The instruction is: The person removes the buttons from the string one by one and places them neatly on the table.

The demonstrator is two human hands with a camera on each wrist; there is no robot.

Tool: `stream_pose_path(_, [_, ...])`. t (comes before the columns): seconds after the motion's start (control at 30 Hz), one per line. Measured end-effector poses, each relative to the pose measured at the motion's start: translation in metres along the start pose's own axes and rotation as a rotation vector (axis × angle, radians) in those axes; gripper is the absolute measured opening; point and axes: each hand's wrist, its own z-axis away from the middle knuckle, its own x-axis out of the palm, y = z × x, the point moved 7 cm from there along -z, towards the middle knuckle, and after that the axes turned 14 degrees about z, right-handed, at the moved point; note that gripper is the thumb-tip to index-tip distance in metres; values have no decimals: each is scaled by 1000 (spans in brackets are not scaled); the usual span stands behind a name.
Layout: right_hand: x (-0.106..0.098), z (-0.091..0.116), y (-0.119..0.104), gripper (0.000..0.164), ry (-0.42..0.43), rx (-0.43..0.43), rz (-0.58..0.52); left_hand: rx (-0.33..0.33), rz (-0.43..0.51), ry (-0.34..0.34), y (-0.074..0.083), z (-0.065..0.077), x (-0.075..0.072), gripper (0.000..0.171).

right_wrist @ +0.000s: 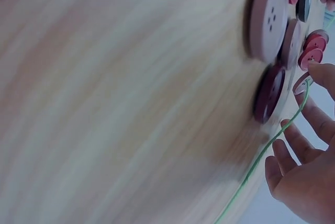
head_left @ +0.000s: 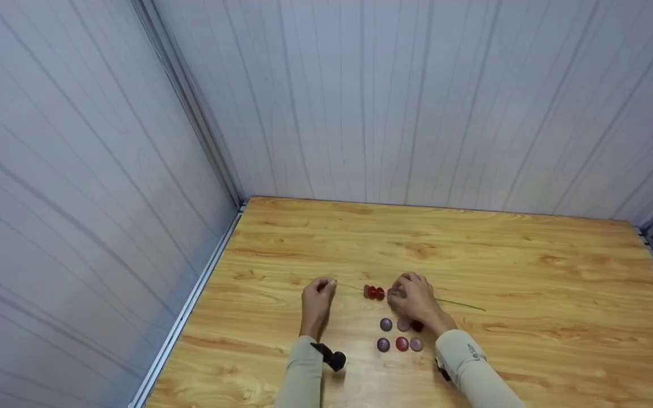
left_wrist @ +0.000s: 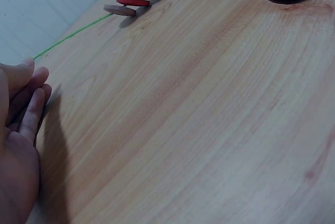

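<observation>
My left hand (head_left: 316,306) pinches a thin green string (left_wrist: 70,35) between thumb and fingertips. Two red buttons (left_wrist: 133,2) and a greyish-pink button (left_wrist: 120,10) are threaded along it, tilted on edge, between the hands. My right hand (head_left: 415,300) pinches another pale button (right_wrist: 302,84) by its rim, with the string passing through it. From that button the string's free part trails past the right hand's curled lower fingers and runs out to the right in the head view.
Several loose four-hole buttons lie in front of the hands: a dark grey one (head_left: 386,324), a purple one (head_left: 383,344), a red one (head_left: 402,344), pinkish ones (right_wrist: 269,20) and a dark maroon one (right_wrist: 270,94). Pale panel walls (head_left: 360,102) border the wooden table (head_left: 530,272).
</observation>
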Motion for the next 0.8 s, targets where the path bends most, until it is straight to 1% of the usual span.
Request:
stream_pose_path(0.13, [-4, 2, 6, 16, 13, 14, -26, 3, 7, 7, 1, -1, 0, 14])
stream_pose_path(0.43, [-10, 9, 20, 14, 3, 52, -79, 7, 16, 26, 2, -1, 0, 14])
stream_pose_path(0.7, [-17, 18, 35, 16, 29, 73, -86, -12, 18, 22, -2, -2, 0, 13])
stream_pose_path(0.8, [-20, 21, 41, 16, 46, 80, -85, -6, 6, 16, -1, -1, 0, 14])
